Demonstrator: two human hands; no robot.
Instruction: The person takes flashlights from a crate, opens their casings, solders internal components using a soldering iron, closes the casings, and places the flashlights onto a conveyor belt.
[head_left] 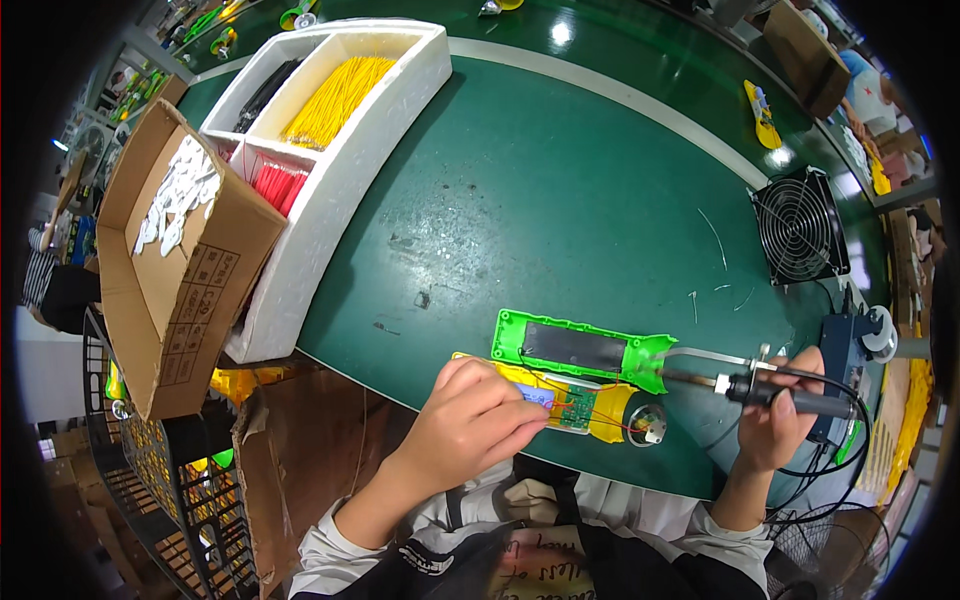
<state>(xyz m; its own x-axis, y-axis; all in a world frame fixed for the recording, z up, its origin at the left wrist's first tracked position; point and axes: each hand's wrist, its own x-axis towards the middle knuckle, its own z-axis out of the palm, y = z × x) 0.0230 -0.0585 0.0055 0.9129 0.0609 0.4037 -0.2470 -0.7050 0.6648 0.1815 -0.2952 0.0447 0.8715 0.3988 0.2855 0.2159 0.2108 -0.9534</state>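
Observation:
My right hand (780, 420) grips a soldering iron (800, 398) with a black handle and a thin metal feed tube. Its tip points left, over the right end of a green plastic half-shell (512, 335) with a dark panel inside. My left hand (485, 410) is closed over the left end of a yellow half-housing (610, 428), fingertips at the blue battery (536, 394); whether they also pinch a wire I cannot tell. Beside the battery lie a small green circuit board (575, 407) and thin red and black wires. A round metallic piece (647, 425) sits at the housing's right end.
A white foam box (400, 125) holds yellow, black and red wires at left. Against it leans a cardboard box (225, 270) of white parts, above a black crate (170, 490). A black fan (800, 228) and a blue-grey unit (845, 345) stand on the right. Cables hang near my right wrist.

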